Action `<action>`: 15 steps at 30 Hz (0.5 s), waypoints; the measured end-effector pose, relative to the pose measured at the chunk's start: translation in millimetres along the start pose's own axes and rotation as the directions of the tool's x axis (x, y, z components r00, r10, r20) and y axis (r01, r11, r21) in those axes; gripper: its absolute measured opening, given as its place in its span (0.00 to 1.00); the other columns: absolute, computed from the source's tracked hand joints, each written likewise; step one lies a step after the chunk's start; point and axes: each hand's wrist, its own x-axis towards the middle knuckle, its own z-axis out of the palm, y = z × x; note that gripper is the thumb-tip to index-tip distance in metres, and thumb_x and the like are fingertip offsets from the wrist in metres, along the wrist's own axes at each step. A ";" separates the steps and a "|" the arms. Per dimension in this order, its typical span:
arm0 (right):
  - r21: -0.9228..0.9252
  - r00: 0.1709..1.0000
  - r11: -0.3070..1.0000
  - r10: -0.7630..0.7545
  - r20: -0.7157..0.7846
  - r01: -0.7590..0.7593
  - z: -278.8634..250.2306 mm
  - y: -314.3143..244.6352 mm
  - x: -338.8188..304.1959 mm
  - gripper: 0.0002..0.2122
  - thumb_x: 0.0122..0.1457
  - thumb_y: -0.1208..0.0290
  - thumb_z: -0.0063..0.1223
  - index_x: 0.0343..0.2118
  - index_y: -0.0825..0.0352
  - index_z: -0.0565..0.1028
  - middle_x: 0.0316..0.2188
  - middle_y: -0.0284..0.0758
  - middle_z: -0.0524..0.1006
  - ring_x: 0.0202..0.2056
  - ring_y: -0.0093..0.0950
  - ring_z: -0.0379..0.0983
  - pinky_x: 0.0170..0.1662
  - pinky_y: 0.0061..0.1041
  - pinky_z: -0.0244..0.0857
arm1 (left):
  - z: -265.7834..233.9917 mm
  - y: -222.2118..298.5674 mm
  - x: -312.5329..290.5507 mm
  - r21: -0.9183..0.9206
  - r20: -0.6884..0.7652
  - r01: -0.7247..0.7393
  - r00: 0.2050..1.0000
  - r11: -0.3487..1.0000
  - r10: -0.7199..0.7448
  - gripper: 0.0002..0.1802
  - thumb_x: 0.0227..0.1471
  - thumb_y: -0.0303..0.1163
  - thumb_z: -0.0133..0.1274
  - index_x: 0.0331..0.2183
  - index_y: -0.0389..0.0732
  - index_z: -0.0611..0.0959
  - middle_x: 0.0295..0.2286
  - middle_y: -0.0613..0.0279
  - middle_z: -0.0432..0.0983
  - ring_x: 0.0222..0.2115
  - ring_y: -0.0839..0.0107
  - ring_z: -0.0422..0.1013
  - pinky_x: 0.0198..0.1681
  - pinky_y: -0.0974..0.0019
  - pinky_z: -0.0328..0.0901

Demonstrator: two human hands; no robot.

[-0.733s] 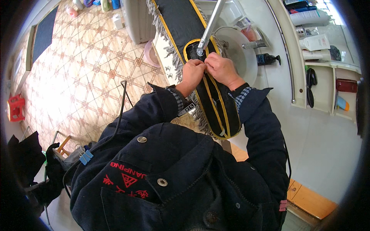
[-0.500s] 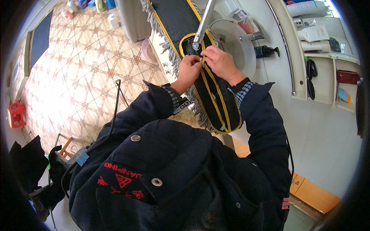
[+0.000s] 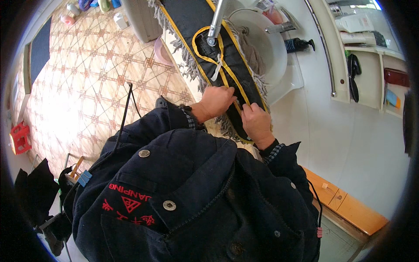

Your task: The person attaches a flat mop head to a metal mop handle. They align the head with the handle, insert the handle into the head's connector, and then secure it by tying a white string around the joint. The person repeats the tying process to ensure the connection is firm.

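Observation:
A long flat mop head (image 3: 183, 19) with black backing, yellow edging and grey fringe lies across the washbasin. Its metal pole (image 3: 217, 22) rises from a joint inside the yellow-edged opening. Just below that joint, white ties (image 3: 217, 70) hang where the two yellow edges meet. My left hand (image 3: 217, 102) pinches the left yellow edge of the black cover, farther down the mop head. Closer to me, my right hand (image 3: 257, 124) grips the right yellow edge. Both hands are closed, and their fingers hide the edging under them.
The white washbasin (image 3: 279, 65) has a metal tap (image 3: 281, 28) and a black pump bottle (image 3: 299, 45) beside it. Shelves (image 3: 371, 78) and a metal rail (image 3: 323, 48) stand at the right. A pink basin (image 3: 162, 52) sits on the tiled floor, and a red stool (image 3: 20, 137) is far left.
Both hands have moved from the white ties near the pole joint down along the mop head toward me. The ties now show uncovered. The view has shifted slightly.

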 end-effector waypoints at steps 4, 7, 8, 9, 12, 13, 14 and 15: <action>-0.004 0.994 0.996 0.088 -0.064 -0.088 2.1 7.9 -6.0 0.07 0.52 0.72 0.56 0.32 0.63 0.70 0.26 0.38 0.68 0.26 0.40 0.72 0.26 0.36 0.65 | 2.0 6.8 6.4 0.088 0.174 0.083 0.980 0.993 -0.097 0.15 0.52 0.42 0.55 0.29 0.39 0.76 0.24 0.48 0.78 0.29 0.50 0.76 0.28 0.50 0.68; 0.024 0.984 0.992 0.128 -0.125 -0.126 5.2 12.0 -3.4 0.07 0.52 0.73 0.53 0.31 0.62 0.66 0.26 0.38 0.67 0.25 0.40 0.72 0.25 0.37 0.66 | -0.5 6.7 9.5 0.084 0.226 0.080 0.969 0.993 -0.097 0.16 0.51 0.41 0.55 0.31 0.38 0.75 0.24 0.47 0.77 0.29 0.47 0.75 0.29 0.48 0.68; 0.028 0.980 0.990 0.142 -0.136 -0.140 6.1 12.5 -2.1 0.07 0.52 0.74 0.53 0.32 0.62 0.66 0.26 0.38 0.67 0.25 0.41 0.72 0.25 0.38 0.66 | -1.4 5.8 9.9 0.087 0.247 0.088 0.963 0.992 -0.107 0.16 0.51 0.41 0.55 0.32 0.37 0.75 0.24 0.46 0.77 0.29 0.47 0.75 0.30 0.47 0.68; 0.037 0.977 0.988 0.157 -0.142 -0.153 6.8 12.6 -1.1 0.08 0.52 0.74 0.53 0.32 0.62 0.66 0.26 0.38 0.68 0.25 0.41 0.72 0.25 0.39 0.66 | -2.0 4.8 10.6 0.096 0.257 0.098 0.959 0.991 -0.120 0.16 0.51 0.41 0.55 0.33 0.37 0.75 0.24 0.46 0.77 0.29 0.46 0.75 0.30 0.47 0.68; 0.086 0.972 0.982 0.181 -0.147 -0.170 5.8 12.1 0.7 0.07 0.52 0.75 0.52 0.32 0.62 0.66 0.26 0.39 0.68 0.25 0.41 0.72 0.25 0.39 0.66 | -1.1 0.9 11.6 0.119 0.290 0.105 0.947 0.987 -0.136 0.14 0.50 0.39 0.55 0.32 0.37 0.76 0.25 0.46 0.77 0.30 0.45 0.75 0.31 0.47 0.69; 0.091 0.972 0.981 0.185 -0.148 -0.173 4.9 11.8 1.2 0.07 0.52 0.74 0.52 0.32 0.62 0.66 0.27 0.39 0.68 0.25 0.41 0.72 0.25 0.39 0.66 | -0.7 -1.3 12.3 0.118 0.325 0.071 0.940 0.990 -0.106 0.14 0.50 0.38 0.55 0.32 0.37 0.77 0.25 0.46 0.78 0.31 0.45 0.75 0.31 0.48 0.69; 0.095 0.971 0.980 0.190 -0.147 -0.177 3.9 11.6 1.6 0.07 0.52 0.74 0.52 0.32 0.62 0.66 0.27 0.39 0.69 0.25 0.41 0.72 0.25 0.39 0.66 | -0.4 -3.7 12.9 0.115 0.359 0.036 0.930 0.993 -0.075 0.13 0.50 0.38 0.55 0.32 0.37 0.78 0.26 0.46 0.78 0.31 0.45 0.75 0.32 0.48 0.69; 0.100 0.971 0.979 0.191 -0.147 -0.177 3.0 11.7 1.9 0.07 0.53 0.74 0.52 0.32 0.62 0.66 0.27 0.38 0.69 0.25 0.41 0.72 0.25 0.39 0.66 | -0.2 -6.3 13.5 0.112 0.385 -0.004 0.922 0.994 -0.040 0.12 0.51 0.37 0.54 0.31 0.37 0.79 0.26 0.46 0.78 0.31 0.45 0.75 0.32 0.48 0.69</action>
